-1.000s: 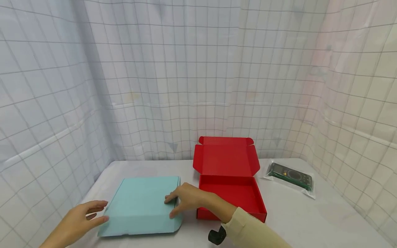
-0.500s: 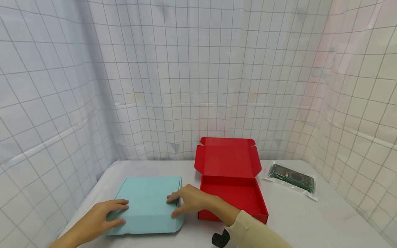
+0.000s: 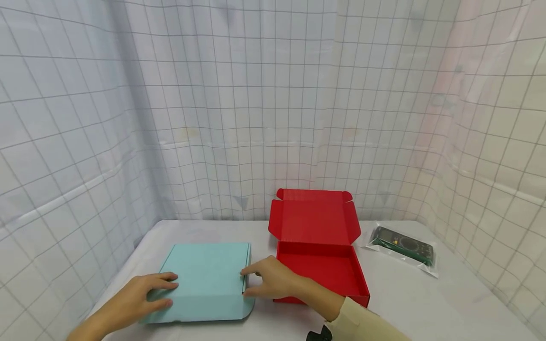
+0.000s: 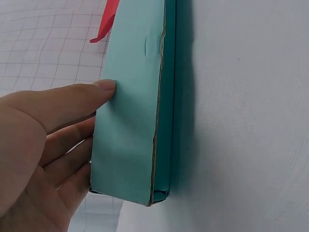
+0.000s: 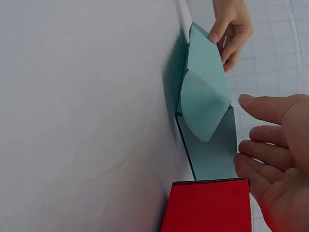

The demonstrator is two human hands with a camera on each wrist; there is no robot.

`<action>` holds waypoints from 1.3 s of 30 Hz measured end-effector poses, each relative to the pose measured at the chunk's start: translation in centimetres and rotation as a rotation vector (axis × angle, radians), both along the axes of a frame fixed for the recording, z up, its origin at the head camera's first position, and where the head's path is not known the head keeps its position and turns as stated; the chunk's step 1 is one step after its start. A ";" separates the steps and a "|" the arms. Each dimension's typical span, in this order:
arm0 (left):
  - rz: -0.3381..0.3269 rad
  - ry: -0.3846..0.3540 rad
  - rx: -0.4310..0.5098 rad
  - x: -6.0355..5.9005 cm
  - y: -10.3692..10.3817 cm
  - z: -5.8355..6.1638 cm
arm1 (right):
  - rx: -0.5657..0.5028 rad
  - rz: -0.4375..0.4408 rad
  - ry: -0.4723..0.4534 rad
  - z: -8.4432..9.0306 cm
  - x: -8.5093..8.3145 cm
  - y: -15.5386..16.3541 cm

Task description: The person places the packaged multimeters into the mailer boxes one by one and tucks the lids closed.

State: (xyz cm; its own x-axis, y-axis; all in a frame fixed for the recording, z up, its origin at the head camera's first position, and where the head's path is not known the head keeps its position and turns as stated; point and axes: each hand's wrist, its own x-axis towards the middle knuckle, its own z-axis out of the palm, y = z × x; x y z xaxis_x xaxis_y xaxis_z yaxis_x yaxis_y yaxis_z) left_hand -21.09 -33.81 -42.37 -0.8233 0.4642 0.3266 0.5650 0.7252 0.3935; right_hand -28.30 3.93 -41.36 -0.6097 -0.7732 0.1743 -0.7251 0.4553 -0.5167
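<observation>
A light teal cardboard box lies on the white table with its lid down. My left hand rests on its left part, thumb on the sloping front panel and the other fingers on the lid. At the right edge is my right hand, fingertips right by the lid's seam and thumb near the front corner. In the right wrist view, a rounded side flap sticks out at the box's front corner, and the right hand's fingers are spread loosely with nothing between them.
A red cardboard box stands with its lid up just right of the teal one, partly behind my right forearm. Farther right lies a multimeter in a clear plastic bag. Grid-patterned curtains enclose the table's back and sides.
My left hand has moved right, from beside the teal box onto its left part. The right hand has slid a little right, from over the lid to its right edge.
</observation>
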 end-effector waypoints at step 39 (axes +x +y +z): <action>0.051 -0.078 0.011 0.3 0.2 0.3 | -0.238 -0.376 -0.468 -2.1 5.3 -1.3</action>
